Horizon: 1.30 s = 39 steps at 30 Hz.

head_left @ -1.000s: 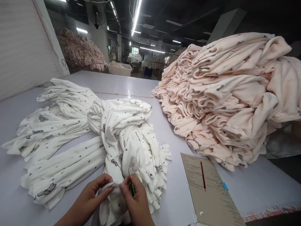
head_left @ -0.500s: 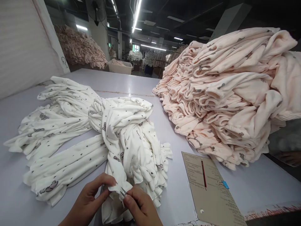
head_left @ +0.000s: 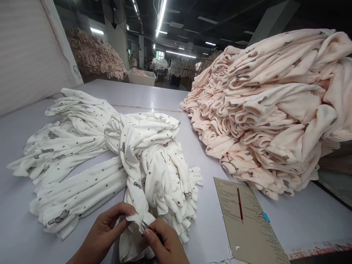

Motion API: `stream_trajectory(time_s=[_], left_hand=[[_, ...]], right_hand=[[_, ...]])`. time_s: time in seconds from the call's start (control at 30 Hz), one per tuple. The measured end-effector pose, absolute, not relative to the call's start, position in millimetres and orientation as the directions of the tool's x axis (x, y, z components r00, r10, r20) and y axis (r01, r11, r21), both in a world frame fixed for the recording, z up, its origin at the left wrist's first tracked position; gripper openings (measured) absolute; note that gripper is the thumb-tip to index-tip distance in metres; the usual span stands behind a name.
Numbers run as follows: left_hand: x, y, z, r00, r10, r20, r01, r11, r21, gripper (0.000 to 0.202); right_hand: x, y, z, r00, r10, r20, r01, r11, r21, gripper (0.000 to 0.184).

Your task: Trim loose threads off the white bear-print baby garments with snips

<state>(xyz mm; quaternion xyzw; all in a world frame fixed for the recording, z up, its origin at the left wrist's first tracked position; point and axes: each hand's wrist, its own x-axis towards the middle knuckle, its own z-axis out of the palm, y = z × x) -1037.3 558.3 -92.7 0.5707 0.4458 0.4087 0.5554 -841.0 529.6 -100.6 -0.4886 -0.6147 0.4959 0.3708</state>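
With thumb and fingers closed, my left hand (head_left: 110,227) pinches the edge of a white printed garment (head_left: 137,198) near the table's front. My right hand (head_left: 166,238) is closed around small thread snips (head_left: 144,224), whose thin metal tips touch the fabric edge beside my left fingertips. Their handle is hidden inside my right hand. The garment belongs to a bundle of white soft cloth (head_left: 79,135) with small dark marks and grey animal prints, gathered and twisted at its middle and spread to the left.
A tall heap of pink printed garments (head_left: 264,110) stands at the right. Before it lies a written-on cardboard sheet (head_left: 228,220) with a red pencil (head_left: 240,205) and a blue tab (head_left: 266,217). Behind the pale table (head_left: 132,93) are a white bin (head_left: 141,79) and more piled cloth (head_left: 95,55).
The whole view has shifted slightly, with things on the right a little farther right. My hands keep the same hold at the fabric edge, and the snips' tips stay against it.
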Motion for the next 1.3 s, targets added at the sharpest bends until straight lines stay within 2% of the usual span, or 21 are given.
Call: stream_trajectory(time_s=[0.3,0.67,0.73,0.83,0.87,0.97,1.03,1.07,1.13,1.2,1.3], left_hand=[[-1039,558,-95,0.249,0.967,-0.046,0.011,0.044,0.999,0.006],[-1030,556,-83,0.274,0.962,-0.022,0.047,0.009,0.999,0.011],[-1029,556,-81,0.267,0.963,-0.034,0.068,0.016,0.998,0.012],[-1027,558,-76,0.241,0.962,-0.128,0.076,0.113,0.991,0.014],[-1026,558,-74,0.242,0.956,-0.168,0.068,0.156,0.985,0.015],[-1024,561,-70,0.248,0.922,-0.296,0.042,0.296,0.954,0.023],[-1024,563,-68,0.251,0.893,-0.373,0.038,0.376,0.926,0.026],[-1024,564,-67,0.255,0.880,-0.400,0.035,0.405,0.914,0.028],[-1025,566,-66,0.259,0.863,-0.434,0.034,0.441,0.897,0.030],[-1025,567,-66,0.254,0.859,-0.445,0.033,0.452,0.891,0.030],[-1024,567,-66,0.288,0.854,-0.434,0.004,0.452,0.892,0.029]], right_hand=[[-849,530,-102,-0.250,0.965,-0.083,0.141,-0.049,-0.989,0.054],[-854,531,-102,-0.220,0.975,-0.018,0.160,0.018,-0.987,0.054],[-854,530,-100,-0.154,0.988,0.024,0.170,0.051,-0.984,0.047],[-857,532,-100,-0.017,0.988,0.155,0.227,0.155,-0.962,0.022],[-858,535,-101,-0.007,0.987,0.159,0.239,0.156,-0.959,0.019],[-858,546,-108,-0.026,1.000,0.000,0.188,0.005,-0.982,0.009],[-857,553,-112,-0.011,0.996,-0.084,0.150,-0.081,-0.985,0.014],[-856,555,-113,0.019,0.996,-0.084,0.148,-0.085,-0.985,0.015],[-855,554,-111,0.088,0.996,-0.004,0.201,-0.022,-0.979,0.015],[-856,550,-106,0.136,0.981,0.135,0.271,0.094,-0.958,0.014],[-861,542,-99,0.070,0.951,0.301,0.315,0.265,-0.911,0.006]])
